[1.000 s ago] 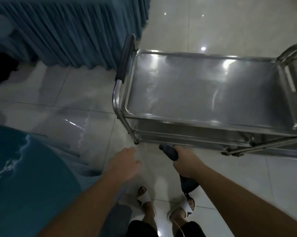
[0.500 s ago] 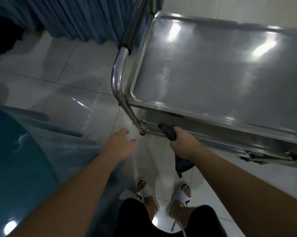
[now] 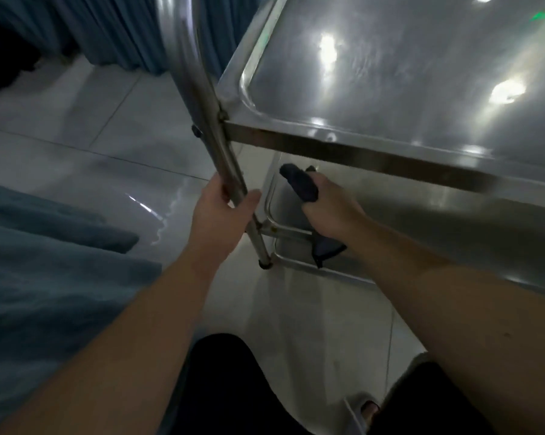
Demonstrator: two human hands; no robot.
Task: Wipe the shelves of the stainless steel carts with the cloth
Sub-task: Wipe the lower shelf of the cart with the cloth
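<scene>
A stainless steel cart fills the upper right, its shiny top shelf [image 3: 406, 67] close to the camera. My left hand [image 3: 224, 208] grips the cart's near-left upright post [image 3: 208, 120]. My right hand [image 3: 330, 205] holds a dark blue cloth [image 3: 299, 185] under the top shelf, at the left end of the lower shelf [image 3: 421, 221]. A corner of the cloth hangs below my wrist. Whether the cloth touches the lower shelf cannot be told.
Blue pleated drapery [image 3: 117, 29] hangs at the top left behind the cart. A blue-covered surface [image 3: 45, 262] lies at my left. The floor is glossy pale tile [image 3: 76, 133]. My legs and a sandalled foot [image 3: 370, 409] are at the bottom.
I have crouched closer to the cart. My left hand went from hanging free to gripping the post. My right hand carried the cloth in under the top shelf.
</scene>
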